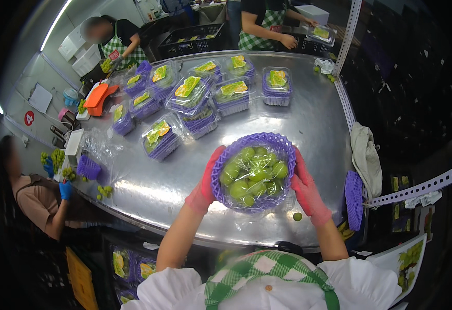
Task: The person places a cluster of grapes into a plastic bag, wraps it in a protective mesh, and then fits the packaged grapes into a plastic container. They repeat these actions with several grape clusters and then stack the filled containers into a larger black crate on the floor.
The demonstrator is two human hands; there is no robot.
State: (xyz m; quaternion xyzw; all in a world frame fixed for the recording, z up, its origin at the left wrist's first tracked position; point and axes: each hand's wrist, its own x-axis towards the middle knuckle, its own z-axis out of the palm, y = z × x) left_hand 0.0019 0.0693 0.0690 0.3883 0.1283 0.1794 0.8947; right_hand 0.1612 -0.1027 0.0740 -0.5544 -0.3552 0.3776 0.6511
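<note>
Both my hands wear pink gloves. Between them they hold a clear plastic tub of green grapes (253,176), wrapped in a purple foam net (253,137), above the metal table. My left hand (209,178) grips its left side and my right hand (306,186) its right side. Clear wrapping lies over the grapes. One loose grape (297,216) rests on the table near my right wrist. Beyond the tub, several lidded clamshell boxes of grapes (190,93) with purple netting and bright labels stand grouped, some stacked. Another lidded box (277,86) stands apart, farther right.
A person with blue gloves (66,190) handles grapes at the left end. Two more people work past the far edge, near black crates (191,40). Crumpled clear film (101,145) and loose grapes lie left. A cloth (365,159) and purple net (353,200) hang by the perforated post at right.
</note>
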